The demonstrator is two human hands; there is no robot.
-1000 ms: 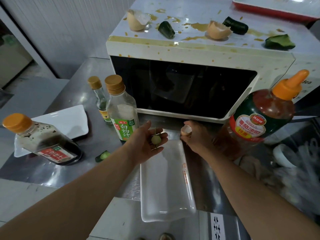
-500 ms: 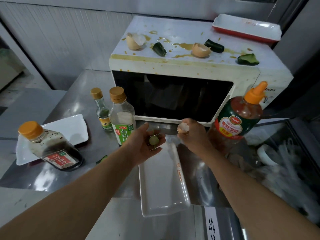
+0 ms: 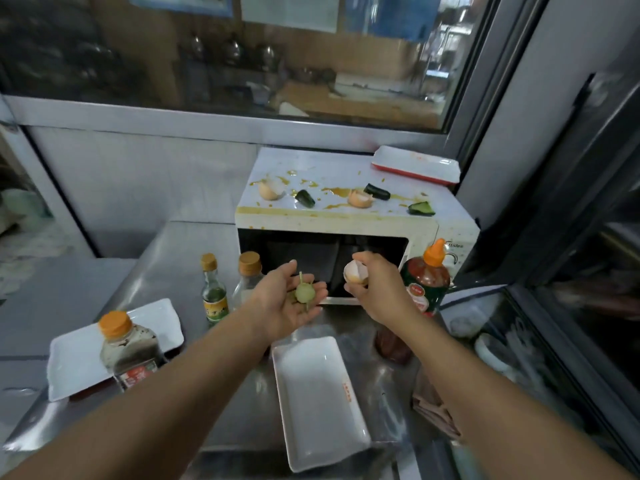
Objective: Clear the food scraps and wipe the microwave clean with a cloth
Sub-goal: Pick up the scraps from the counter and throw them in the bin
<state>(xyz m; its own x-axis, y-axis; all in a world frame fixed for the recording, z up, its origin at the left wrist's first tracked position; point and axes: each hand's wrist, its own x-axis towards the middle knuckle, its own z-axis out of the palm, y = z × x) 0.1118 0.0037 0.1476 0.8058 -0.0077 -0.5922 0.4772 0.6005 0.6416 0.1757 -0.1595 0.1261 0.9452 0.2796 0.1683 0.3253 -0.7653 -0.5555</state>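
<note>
The white, sauce-spattered microwave (image 3: pixel 346 220) serves as the landmark. In front of its dark door the left hand (image 3: pixel 291 303) lies palm-up, fingers relaxed and spread, cradling a pale green round vegetable scrap with thin stems (image 3: pixel 304 293) — apparently used as a tray, so that scraps can be gathered without being gripped. Just beside it, also in front of the door, the right hand (image 3: pixel 375 289) pinches a broken tan eggshell half (image 3: pixel 355 271) between thumb and fingers, its opening tipped towards the left palm; the likely aim is to keep any residue inside.

On top of the microwave the mess remains: two more tan eggshell pieces (image 3: pixel 270 192) and three dark green cucumber chunks (image 3: pixel 304 198) sit among yellow-brown smears, with a red-rimmed white tray (image 3: pixel 415 165) at the rear corner.

Below the microwave, on the steel bench (image 3: pixel 166 258), a white rectangular dish (image 3: pixel 318 396) lies under both hands — a probable drop spot for the scraps. A red squeeze bottle with an orange nozzle (image 3: pixel 427 278) stands right of the door, two small glass bottles with tan caps (image 3: pixel 214 289) left of it. A folded brownish cloth (image 3: pixel 436 410) lies near the dish; wiping has not begun.
</note>
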